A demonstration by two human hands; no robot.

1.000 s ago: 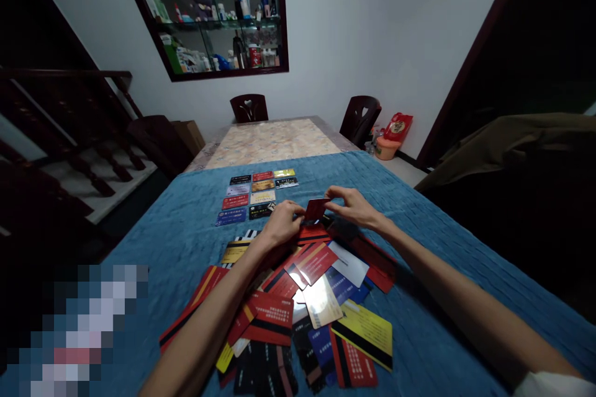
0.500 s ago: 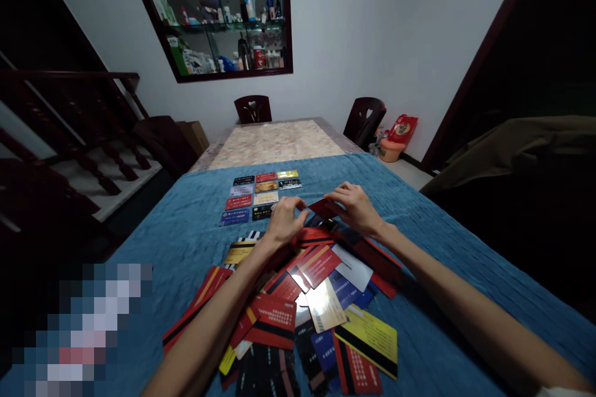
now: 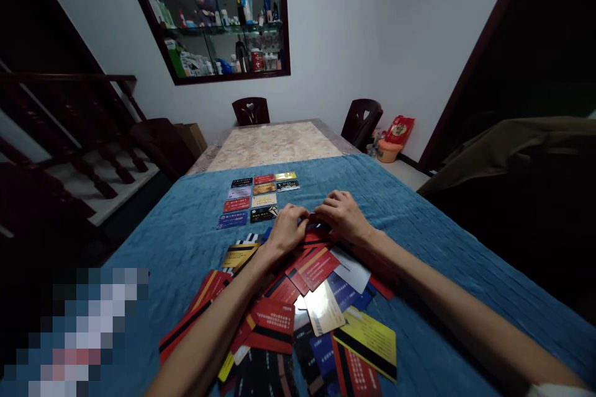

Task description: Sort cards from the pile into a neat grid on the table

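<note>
Over the far edge of a heap of bank-style cards, my left hand (image 3: pixel 288 226) and my right hand (image 3: pixel 344 216) are close together with curled fingers. A dark reddish sliver of a card (image 3: pixel 313 218) shows between their fingertips; the rest is hidden. Beneath my wrists the loose heap has red cards (image 3: pixel 318 269), a white card (image 3: pixel 351 270), a gold card (image 3: pixel 325 310) and a yellow card (image 3: pixel 367 338) with a black stripe. Beyond my left hand, cards lie apart in rows, among them a blue card (image 3: pixel 232 219), a black card (image 3: pixel 263 214) and a red card (image 3: pixel 236 205).
A blue cloth (image 3: pixel 186 223) covers the near part of the table, with the patterned tabletop (image 3: pixel 279 142) beyond. Chairs (image 3: pixel 250 111) stand around it. A glass-shelved cabinet (image 3: pixel 223 29) is set in the wall. An orange tub (image 3: pixel 389 151) stands on the floor at right.
My right hand has moved left and down with the card, closer to my left hand. The card, broadly visible before, is now mostly hidden. My left hand has dropped slightly.
</note>
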